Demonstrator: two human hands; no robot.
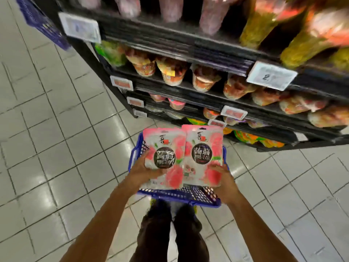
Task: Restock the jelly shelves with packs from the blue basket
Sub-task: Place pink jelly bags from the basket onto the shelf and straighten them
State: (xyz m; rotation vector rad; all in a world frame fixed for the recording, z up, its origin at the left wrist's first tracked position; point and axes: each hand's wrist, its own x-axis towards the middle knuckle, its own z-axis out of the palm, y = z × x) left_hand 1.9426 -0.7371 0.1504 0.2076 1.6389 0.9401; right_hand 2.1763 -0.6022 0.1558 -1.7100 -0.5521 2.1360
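Observation:
Two pink-and-white peach jelly packs are held side by side above the blue basket [181, 197], which stands on the floor in front of my feet. My left hand [145, 170] grips the left pack [164, 157] from its lower left side. My right hand [223, 179] grips the right pack [204, 154] at its lower right corner. Each pack has a round black label with white characters. The basket's inside is mostly hidden behind the packs. The dark jelly shelves [188, 87] rise just beyond the basket, to the upper right.
The shelves hold rows of jelly cups [171, 71] and bagged sweets [258, 29], with white price tags [271, 75] on the rails. A second blue crate [40, 21] sits at the upper left. Pale tiled floor [56, 129] spreads out to the left.

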